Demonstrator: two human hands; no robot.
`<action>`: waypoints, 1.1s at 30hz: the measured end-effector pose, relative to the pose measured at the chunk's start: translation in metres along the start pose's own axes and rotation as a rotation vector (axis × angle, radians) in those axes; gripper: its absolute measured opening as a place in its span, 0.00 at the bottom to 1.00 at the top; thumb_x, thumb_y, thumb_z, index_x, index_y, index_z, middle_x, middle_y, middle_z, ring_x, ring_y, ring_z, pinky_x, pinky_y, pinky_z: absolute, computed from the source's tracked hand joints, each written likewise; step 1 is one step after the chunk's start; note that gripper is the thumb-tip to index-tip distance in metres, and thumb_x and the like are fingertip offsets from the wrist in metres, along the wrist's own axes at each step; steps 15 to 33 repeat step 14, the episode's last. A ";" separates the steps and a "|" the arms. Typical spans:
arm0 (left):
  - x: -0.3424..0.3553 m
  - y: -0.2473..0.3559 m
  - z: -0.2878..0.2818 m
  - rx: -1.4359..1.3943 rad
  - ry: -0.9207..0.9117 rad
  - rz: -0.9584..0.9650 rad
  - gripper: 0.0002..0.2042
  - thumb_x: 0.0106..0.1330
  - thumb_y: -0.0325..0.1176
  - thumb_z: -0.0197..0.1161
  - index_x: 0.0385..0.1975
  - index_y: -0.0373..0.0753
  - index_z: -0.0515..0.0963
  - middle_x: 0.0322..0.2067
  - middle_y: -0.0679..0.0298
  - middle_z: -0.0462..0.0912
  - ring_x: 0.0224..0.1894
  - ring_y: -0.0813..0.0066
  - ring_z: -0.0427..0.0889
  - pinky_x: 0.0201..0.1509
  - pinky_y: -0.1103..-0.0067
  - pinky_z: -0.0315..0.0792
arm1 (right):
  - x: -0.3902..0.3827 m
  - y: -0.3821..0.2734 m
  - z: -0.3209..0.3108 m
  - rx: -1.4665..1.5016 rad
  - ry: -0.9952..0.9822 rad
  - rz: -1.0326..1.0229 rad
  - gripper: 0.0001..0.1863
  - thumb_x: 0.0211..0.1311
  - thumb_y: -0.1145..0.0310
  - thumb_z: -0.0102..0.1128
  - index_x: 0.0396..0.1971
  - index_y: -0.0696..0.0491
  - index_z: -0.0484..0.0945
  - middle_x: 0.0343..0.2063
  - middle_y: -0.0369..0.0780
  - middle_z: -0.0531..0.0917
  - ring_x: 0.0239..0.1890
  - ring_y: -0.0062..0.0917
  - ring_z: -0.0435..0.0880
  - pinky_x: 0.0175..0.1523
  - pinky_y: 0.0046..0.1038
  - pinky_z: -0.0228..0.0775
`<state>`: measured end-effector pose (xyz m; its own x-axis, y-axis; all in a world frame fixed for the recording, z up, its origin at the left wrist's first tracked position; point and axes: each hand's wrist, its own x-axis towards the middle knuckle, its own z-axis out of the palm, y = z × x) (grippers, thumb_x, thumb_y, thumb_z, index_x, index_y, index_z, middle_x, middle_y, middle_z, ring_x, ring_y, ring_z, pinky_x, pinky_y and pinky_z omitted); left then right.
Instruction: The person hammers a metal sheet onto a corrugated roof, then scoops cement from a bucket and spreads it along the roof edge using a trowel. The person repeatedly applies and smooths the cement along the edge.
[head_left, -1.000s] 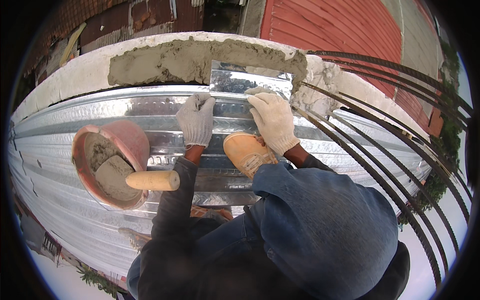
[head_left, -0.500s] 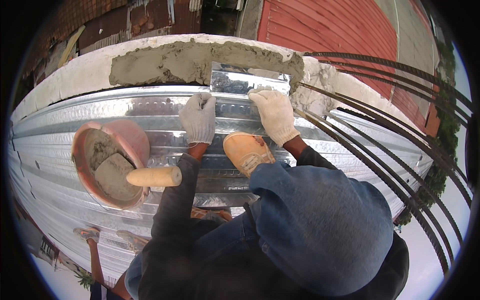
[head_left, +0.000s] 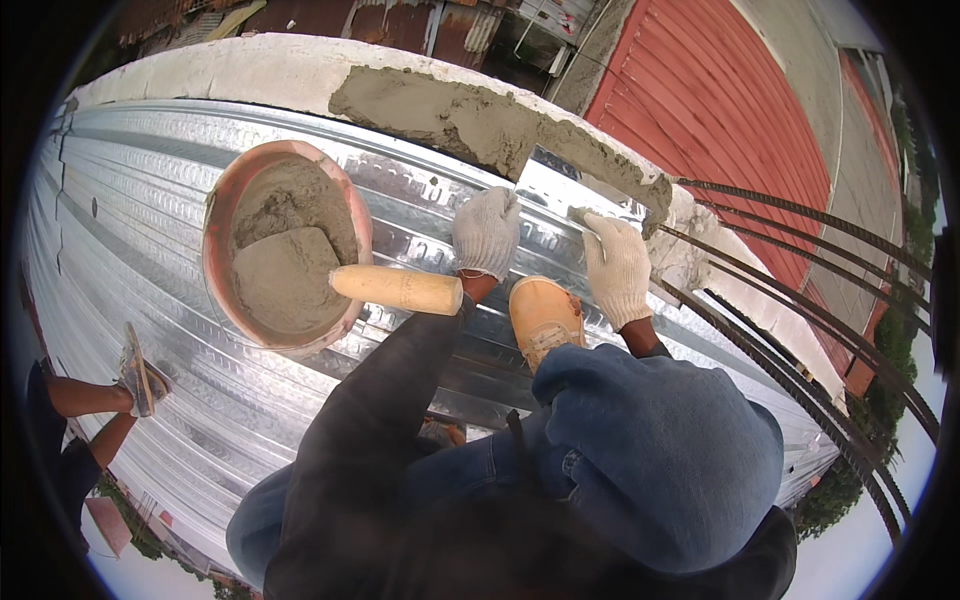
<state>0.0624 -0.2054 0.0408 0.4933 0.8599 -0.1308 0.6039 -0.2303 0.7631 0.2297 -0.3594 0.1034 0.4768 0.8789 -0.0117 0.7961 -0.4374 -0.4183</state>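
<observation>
Both gloved hands, left hand (head_left: 486, 232) and right hand (head_left: 618, 268), rest flat with fingers spread on the metal strip (head_left: 548, 190) at upper centre, holding nothing; its long axis runs left-right beneath the mortar (head_left: 450, 115).

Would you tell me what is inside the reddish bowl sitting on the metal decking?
The reddish bowl holds grey mortar, with a wooden-handled trowel resting in it. The blade is buried in mortar, and the bowl's bottom is covered.

White knit gloves (head_left: 486, 233); dark sleeve (head_left: 375, 420); blue jeans (head_left: 660, 450); tan shoe (head_left: 544, 316).
</observation>
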 end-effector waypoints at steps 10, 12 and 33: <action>0.006 0.005 0.008 0.050 -0.008 0.044 0.10 0.73 0.39 0.71 0.39 0.38 0.87 0.36 0.50 0.90 0.43 0.43 0.91 0.49 0.54 0.82 | 0.090 0.006 0.030 -0.113 0.100 -0.250 0.10 0.74 0.65 0.68 0.51 0.48 0.91 0.44 0.42 0.92 0.48 0.44 0.90 0.54 0.48 0.81; 0.002 -0.008 0.008 0.082 0.017 0.082 0.10 0.75 0.39 0.70 0.38 0.37 0.86 0.33 0.50 0.89 0.41 0.44 0.90 0.46 0.54 0.81 | 0.092 -0.002 0.047 -0.187 0.081 -0.272 0.09 0.76 0.66 0.64 0.47 0.50 0.90 0.41 0.43 0.91 0.46 0.45 0.90 0.51 0.48 0.82; 0.003 0.005 0.005 0.195 0.050 0.174 0.08 0.74 0.35 0.65 0.36 0.40 0.86 0.31 0.51 0.88 0.36 0.46 0.89 0.43 0.54 0.81 | 0.090 0.002 0.049 -0.243 0.029 -0.218 0.09 0.77 0.64 0.65 0.47 0.50 0.91 0.42 0.44 0.91 0.46 0.46 0.88 0.51 0.49 0.80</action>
